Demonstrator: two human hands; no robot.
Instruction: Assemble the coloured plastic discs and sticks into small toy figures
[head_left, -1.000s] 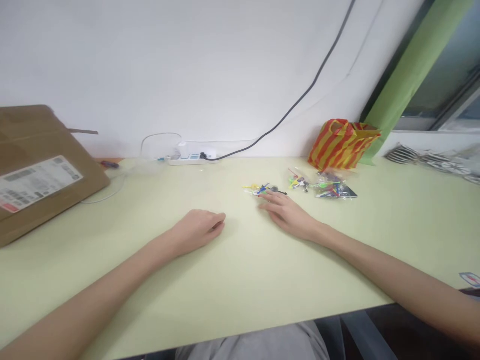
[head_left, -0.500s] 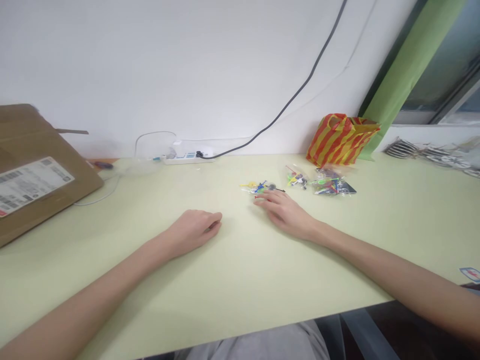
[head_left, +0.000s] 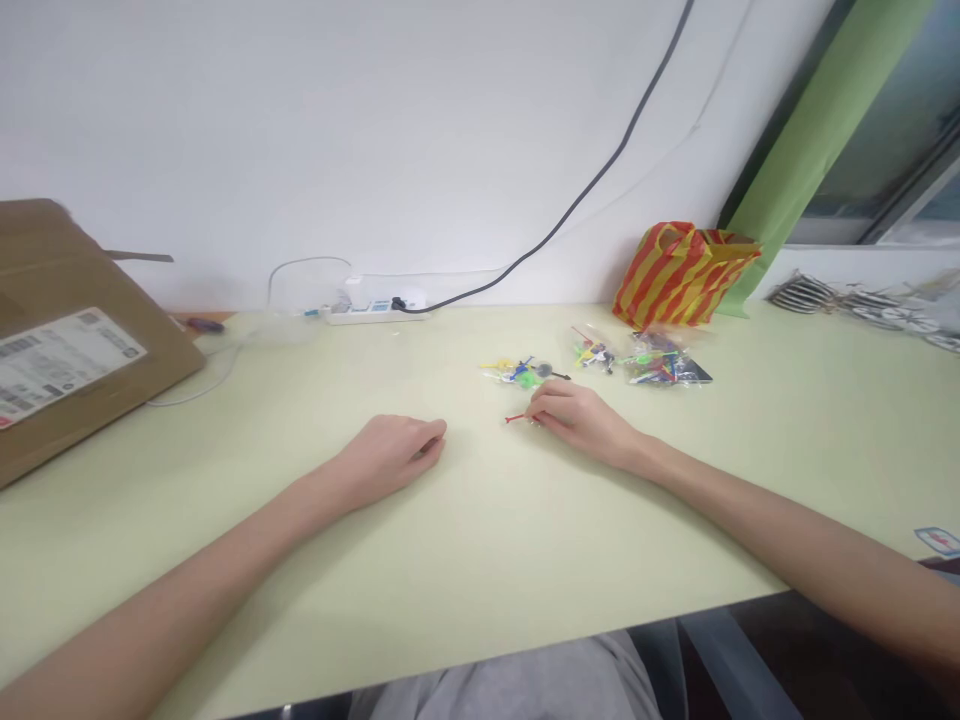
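My right hand (head_left: 574,418) pinches a small red plastic piece (head_left: 514,419) just above or on the table; its thin forked end sticks out to the left of my fingertips. Behind that hand lies a small pile of plastic pieces (head_left: 523,372) in yellow, blue, green and dark grey. My left hand (head_left: 401,448) rests on the pale table (head_left: 465,560) with its fingers curled together. Whether anything is inside those fingers I cannot make out.
Two clear bags of colourful plastic pieces, a smaller bag (head_left: 592,352) and a larger bag (head_left: 661,362), lie beyond my right hand. A striped bag (head_left: 682,275) stands behind them. A cardboard box (head_left: 90,280) sits at left, and a power strip (head_left: 375,308) by the wall.
My right hand has left the pile and come slightly nearer, its fingers closing on the red piece and drawing it away from the others. My left hand stays nearly still.
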